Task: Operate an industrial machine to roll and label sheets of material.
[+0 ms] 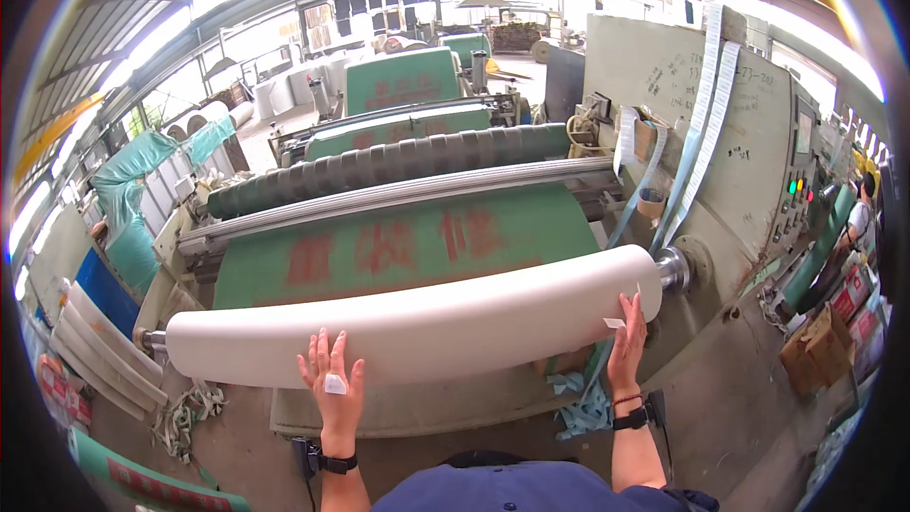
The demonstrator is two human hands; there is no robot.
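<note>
A long, pale cylindrical roll (474,318) lies across in front of me. At its right end is a shiny metal chuck (675,268), at its left a shaft end (147,338). My left hand (332,381) rests on the roll's near side with its fingers spread, and a small white label (335,384) sits on its back. Near the right end, my right hand (626,346) lies against the roll with fingers stretched out. A white paper tab (614,323) sticks out beside those fingers; whether it is stuck on or pinched is unclear.
Behind the roll, green sheeting (398,242) with red characters runs under a dark ribbed roller (398,166). A machine cabinet (720,123) with hanging label strips (703,133) stands right. White rolls (104,351) lean at left; scrap strips (190,417) lie on the floor.
</note>
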